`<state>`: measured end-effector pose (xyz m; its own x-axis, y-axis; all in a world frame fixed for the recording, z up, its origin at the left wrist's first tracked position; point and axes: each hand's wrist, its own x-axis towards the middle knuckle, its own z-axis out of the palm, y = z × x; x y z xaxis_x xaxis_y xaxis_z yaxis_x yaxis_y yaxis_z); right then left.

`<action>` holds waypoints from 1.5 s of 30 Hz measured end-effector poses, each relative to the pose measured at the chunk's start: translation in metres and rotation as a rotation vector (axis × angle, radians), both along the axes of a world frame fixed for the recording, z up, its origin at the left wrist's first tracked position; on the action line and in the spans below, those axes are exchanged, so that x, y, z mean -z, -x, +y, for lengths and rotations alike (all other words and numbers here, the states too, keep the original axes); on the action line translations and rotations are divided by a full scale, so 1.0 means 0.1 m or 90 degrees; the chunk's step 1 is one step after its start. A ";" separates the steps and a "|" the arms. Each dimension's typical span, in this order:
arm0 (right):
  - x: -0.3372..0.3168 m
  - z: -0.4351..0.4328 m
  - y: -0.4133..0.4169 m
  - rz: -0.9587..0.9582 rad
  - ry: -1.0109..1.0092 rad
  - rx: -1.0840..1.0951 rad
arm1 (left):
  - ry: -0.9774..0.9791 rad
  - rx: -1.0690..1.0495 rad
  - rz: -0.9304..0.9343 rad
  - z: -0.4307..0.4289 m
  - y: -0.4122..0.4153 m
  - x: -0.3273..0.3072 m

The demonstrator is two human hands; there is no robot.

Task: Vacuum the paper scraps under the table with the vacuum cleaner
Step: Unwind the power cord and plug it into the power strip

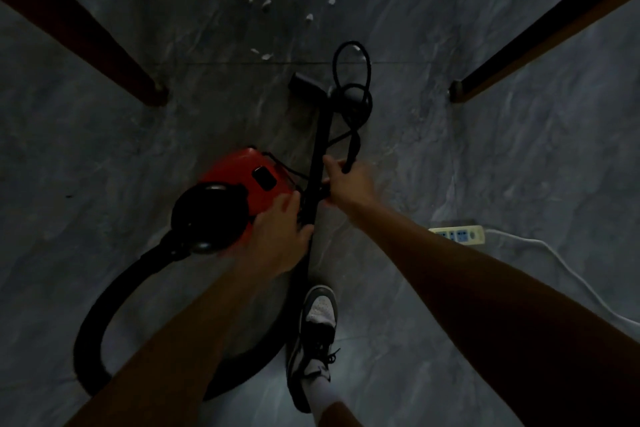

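Note:
A red and black vacuum cleaner sits on the grey floor in front of me. Its black hose loops round to the left and behind. The black wand runs forward to the floor nozzle. My left hand rests on the vacuum's body beside the wand. My right hand is closed on the black power cord, whose loops lie beside the nozzle. Several white paper scraps lie on the floor beyond the nozzle.
Dark wooden table legs slant in at the left and right. A white power strip with its cable lies on the floor at the right. My shoe stands behind the wand.

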<state>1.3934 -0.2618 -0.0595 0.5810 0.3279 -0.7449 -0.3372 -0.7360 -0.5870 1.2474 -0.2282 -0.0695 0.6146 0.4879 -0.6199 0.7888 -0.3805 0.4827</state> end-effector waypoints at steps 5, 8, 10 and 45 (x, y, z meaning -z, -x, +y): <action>-0.07 0.00 -0.04 0.004 -0.023 -0.083 | 0.112 -0.217 -0.063 -0.05 -0.38 -0.03; -0.08 -0.04 -0.04 0.065 -0.087 -0.027 | 0.131 -0.266 -0.074 0.04 -0.46 -0.10; -0.10 -0.10 -0.02 0.101 -0.104 0.026 | 0.202 -0.358 -0.110 0.06 -0.50 -0.14; -1.40 -0.99 0.25 -0.493 0.064 -0.284 | 0.020 -0.042 -0.054 -0.69 -0.05 -1.34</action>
<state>1.3686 -0.3608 0.0807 0.7665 0.5981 -0.2340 0.4561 -0.7635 -0.4572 1.2528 -0.2976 0.0640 0.6329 0.5097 -0.5828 0.7674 -0.3130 0.5597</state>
